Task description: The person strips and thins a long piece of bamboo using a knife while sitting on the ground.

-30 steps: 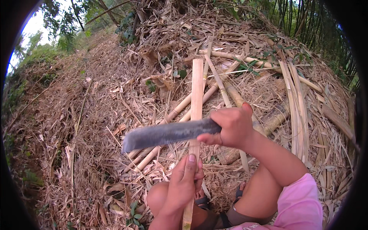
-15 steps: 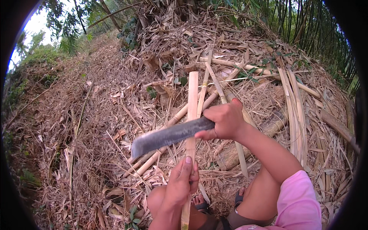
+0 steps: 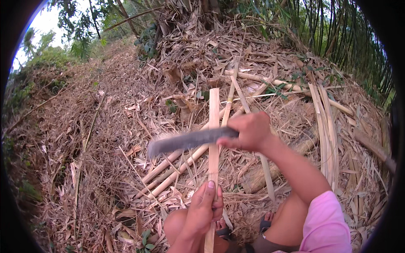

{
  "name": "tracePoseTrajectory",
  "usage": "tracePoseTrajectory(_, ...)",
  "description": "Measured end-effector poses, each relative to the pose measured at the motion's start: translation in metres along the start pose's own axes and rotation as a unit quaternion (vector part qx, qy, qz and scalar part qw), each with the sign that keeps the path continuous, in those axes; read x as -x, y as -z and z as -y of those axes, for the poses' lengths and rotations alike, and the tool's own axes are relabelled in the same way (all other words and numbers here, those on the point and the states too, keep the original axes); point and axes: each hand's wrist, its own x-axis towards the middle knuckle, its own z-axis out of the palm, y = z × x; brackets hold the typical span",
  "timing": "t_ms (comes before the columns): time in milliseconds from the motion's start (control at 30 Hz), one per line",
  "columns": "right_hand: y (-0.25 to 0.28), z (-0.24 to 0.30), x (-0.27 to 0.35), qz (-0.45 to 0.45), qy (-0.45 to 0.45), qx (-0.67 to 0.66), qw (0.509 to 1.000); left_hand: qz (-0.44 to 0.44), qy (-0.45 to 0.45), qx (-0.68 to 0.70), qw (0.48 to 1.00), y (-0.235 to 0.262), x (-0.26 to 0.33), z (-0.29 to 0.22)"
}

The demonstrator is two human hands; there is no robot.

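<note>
My left hand [image 3: 204,206] is closed round the lower part of a pale split bamboo strip [image 3: 214,164], its thumb lying along the front. The strip stands nearly upright before me, its squared end pointing away. In my right hand [image 3: 249,131] is a machete [image 3: 190,141] with a broad dark blade, smeared by motion. The blade reaches left across the strip's upper half; whether its edge touches the wood I cannot tell. The machete's handle is mostly hidden inside my right fist.
Bamboo poles [image 3: 168,173] lie crossed on the leaf litter ahead. A thick log [image 3: 257,179] rests to the right of centre, and long split strips [image 3: 325,126] lie farther right. Cut stumps [image 3: 184,107] stick up ahead; standing bamboo [image 3: 350,46] grows at the far right.
The machete's blade has swung from a slant toward level, and its tip has risen. The strip and my left hand sit slightly lower in view. Both grips stay the same.
</note>
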Motion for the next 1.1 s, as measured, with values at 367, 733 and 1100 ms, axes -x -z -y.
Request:
tracePoseTrajectory(367, -0.004, -0.068, -0.025, 0.008, -0.148, -0.056, 0.987, 0.001, 0.002, -0.011, 1.0, -0.017, -0.002, 0.004)
tracePoseTrajectory(733, -0.003, -0.084, -0.021, 0.02, -0.181, -0.087, 0.979, 0.003, 0.013, -0.016, 1.0, -0.023, -0.002, 0.008)
tracePoseTrajectory(1100, 0.005, -0.005, 0.018, 0.083, -0.1, -0.027, 0.991, 0.062, 0.066, 0.146, 0.985, -0.005, -0.013, 0.001)
